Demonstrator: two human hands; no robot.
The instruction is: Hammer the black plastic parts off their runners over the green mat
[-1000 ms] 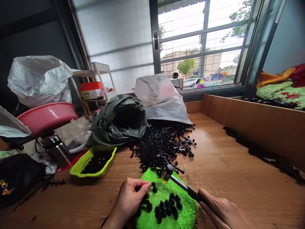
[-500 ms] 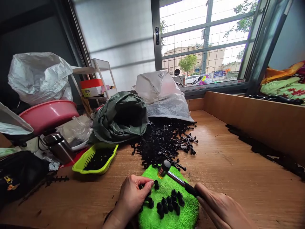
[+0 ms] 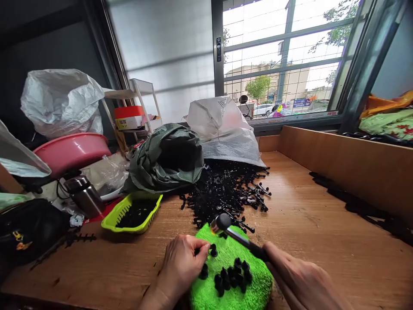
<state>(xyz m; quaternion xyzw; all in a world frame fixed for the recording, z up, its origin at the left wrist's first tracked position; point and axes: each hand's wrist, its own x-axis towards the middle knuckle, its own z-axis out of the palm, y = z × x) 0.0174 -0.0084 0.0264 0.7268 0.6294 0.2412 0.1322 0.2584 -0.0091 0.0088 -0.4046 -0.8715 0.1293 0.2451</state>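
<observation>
A bright green cloth pad (image 3: 232, 295) lies at the near edge of the wooden table (image 3: 309, 228), with several small black plastic parts (image 3: 232, 274) standing on it. My left hand (image 3: 182, 267) rests on the pad's left side, fingers pinched on a black part. My right hand (image 3: 300, 282) grips the dark handle of a small hammer (image 3: 222, 224), whose head hovers over the pad's far edge. Beyond the pad spreads a large heap of black plastic pieces (image 3: 226, 189).
A yellow-green basket (image 3: 132, 212) holding black parts sits left of the heap. Behind are a dark green bag (image 3: 166, 157), a white sack (image 3: 222, 125), a pink basin (image 3: 72, 150) and a steel flask (image 3: 84, 196). A wooden wall (image 3: 348, 163) bounds the right, with black pieces along it.
The view has shifted slightly. The hammer head has moved a little left over the pad's far edge. My left hand stays pinched on a part at the pad.
</observation>
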